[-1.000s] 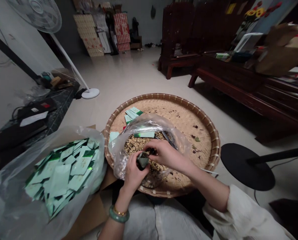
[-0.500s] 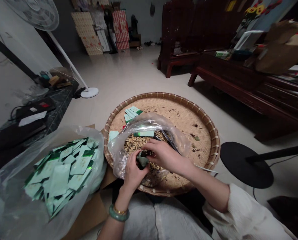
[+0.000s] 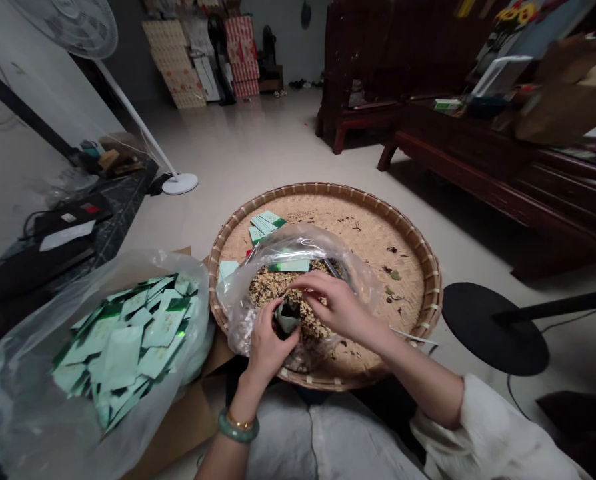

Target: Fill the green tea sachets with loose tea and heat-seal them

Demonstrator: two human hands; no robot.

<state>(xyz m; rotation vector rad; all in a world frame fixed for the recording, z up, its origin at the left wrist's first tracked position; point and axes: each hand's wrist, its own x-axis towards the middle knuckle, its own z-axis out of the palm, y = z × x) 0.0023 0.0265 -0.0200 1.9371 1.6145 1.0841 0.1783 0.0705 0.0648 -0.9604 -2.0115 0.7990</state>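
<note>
Around me a dim room: glossy pale floor (image 3: 258,143), grey wall (image 3: 288,40) at my 12 o'clock, stacked boxes (image 3: 175,67) at 11. White standing fan (image 3: 73,25) at my 10, dark marbled ledge (image 3: 128,203) at 9. Dark wooden seat (image 3: 365,115) at my 1, long low reddish-brown table (image 3: 478,157) at 2, yellow flowers (image 3: 515,13) near its far end, black round stand base (image 3: 493,333) at 3.

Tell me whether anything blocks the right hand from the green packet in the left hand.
Nothing visible does: the right hand hovers close beside the green packet, whose top is uncovered. The left hand grips its sides; the plastic bag's far rim rises beyond both hands.
</note>
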